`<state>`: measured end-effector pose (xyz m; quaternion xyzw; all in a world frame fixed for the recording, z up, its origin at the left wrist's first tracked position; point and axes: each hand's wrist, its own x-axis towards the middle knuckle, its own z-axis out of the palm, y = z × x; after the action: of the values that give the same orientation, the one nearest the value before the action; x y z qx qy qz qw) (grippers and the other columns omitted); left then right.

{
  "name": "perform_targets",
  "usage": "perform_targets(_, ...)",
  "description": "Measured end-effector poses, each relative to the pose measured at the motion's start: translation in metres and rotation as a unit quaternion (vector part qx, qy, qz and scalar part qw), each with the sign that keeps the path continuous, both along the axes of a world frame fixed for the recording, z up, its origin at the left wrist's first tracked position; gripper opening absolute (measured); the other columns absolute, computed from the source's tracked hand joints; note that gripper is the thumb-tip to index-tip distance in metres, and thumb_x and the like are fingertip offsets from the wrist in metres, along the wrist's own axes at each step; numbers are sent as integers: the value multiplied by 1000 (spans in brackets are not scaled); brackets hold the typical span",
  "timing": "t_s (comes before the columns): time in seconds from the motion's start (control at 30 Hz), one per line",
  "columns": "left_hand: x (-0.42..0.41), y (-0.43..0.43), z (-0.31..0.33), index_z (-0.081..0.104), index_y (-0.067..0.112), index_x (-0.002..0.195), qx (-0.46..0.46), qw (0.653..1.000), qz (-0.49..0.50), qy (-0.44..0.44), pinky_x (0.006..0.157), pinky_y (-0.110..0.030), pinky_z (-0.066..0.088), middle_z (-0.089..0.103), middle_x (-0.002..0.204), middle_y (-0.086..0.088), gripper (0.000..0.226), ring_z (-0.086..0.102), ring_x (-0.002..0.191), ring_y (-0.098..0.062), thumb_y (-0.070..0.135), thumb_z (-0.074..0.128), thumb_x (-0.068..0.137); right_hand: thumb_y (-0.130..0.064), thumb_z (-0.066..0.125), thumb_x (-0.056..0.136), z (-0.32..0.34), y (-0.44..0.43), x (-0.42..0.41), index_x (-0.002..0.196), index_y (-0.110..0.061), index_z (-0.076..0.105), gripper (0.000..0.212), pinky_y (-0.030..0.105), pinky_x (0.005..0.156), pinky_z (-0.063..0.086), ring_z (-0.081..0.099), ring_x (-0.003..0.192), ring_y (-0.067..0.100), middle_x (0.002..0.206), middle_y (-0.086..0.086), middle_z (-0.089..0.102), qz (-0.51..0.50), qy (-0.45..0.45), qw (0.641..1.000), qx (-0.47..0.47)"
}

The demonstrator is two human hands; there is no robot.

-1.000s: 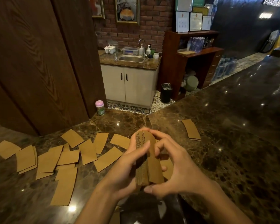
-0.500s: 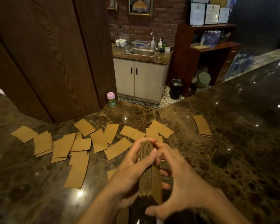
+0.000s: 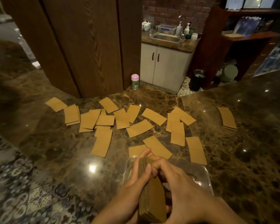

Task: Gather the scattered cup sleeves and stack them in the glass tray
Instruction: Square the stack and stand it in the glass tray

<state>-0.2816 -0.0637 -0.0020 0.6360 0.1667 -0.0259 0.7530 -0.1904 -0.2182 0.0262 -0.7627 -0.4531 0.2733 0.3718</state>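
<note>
Since half a second ago, the view has tipped down, revealing the glass tray under both hands. The left hand and right hand clamp a stack of cup sleeves on edge above it, long axis running away from the person. Tan, corrugated loose sleeves lie across the counter's middle.

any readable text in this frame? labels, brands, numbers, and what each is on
None readable.
Small bottle with pink cap by the wood panel: green label, print too blurred.
Framed sheets above the wooden shelf: cut off and too small.
Pump bottles by the sink: no legible label.
Cup sleeves on the counter and the stack of sleeves in both hands: plain brown, no print visible.
</note>
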Motion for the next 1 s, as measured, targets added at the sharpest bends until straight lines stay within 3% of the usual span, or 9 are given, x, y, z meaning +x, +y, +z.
perform_targets(0.07,-9,7,2,26,81,127,33,999,-13,28,85,-7,45,49,131,42,61,52,107,23,91,43,70,-53,96,59,-1,2,5,113,-41,36,82,33,106,47,45,128,-1,137,-26,40,10,-34,998,-46)
perform_targets(0.1,-16,10,3,17,79,130,61,998,-6,34,82,-9,47,53,121,46,59,54,96,25,83,41,76,-56,95,58,-1,2,11,112,-44,33,83,28,105,46,43,125,-4,134,-28,38,14,-53,996,-73)
perform_targets(0.17,-31,19,2,13,71,139,148,986,72,26,71,-20,55,66,105,36,67,65,74,10,66,51,84,-63,91,58,-3,5,19,113,-43,30,85,26,107,44,39,125,-2,133,-27,33,38,-109,985,-124)
perform_targets(0.27,-53,37,-12,31,53,143,348,928,131,23,67,-17,48,61,111,26,68,61,75,2,49,68,86,-70,84,60,-5,16,15,122,-41,28,88,28,119,32,26,134,6,144,-20,22,85,-188,960,-188)
perform_targets(0.33,-57,42,-24,46,48,137,394,912,105,40,71,-17,50,61,115,24,58,60,83,2,40,73,87,-69,82,63,-5,25,7,130,-37,29,92,29,119,25,20,139,11,152,-15,17,96,-217,948,-214)
perform_targets(0.43,-58,39,-34,57,52,126,384,919,74,51,83,-25,58,67,108,28,40,65,94,7,35,69,91,-68,81,64,-10,33,-3,137,-32,28,96,36,123,28,18,143,18,156,-6,17,98,-252,935,-229)
perform_targets(0.63,-54,37,-41,63,44,126,377,922,83,39,77,-22,57,71,99,26,34,65,90,10,33,65,94,-60,87,60,-42,44,-13,133,-22,32,99,48,117,39,28,139,31,150,10,29,117,-267,915,-279)
perform_targets(0.73,-54,39,-43,64,40,127,368,926,80,33,71,-9,52,71,100,25,34,64,91,14,30,65,95,-60,88,57,-58,56,-16,130,-17,33,101,48,113,43,34,131,32,142,13,37,117,-296,908,-271)
perform_targets(1.0,-49,39,-38,62,39,130,372,924,75,37,76,-19,56,67,101,30,35,62,89,13,32,62,96,-67,86,54,-69,58,-20,133,-14,38,106,47,113,39,37,126,31,140,10,40,77,-316,903,-280)
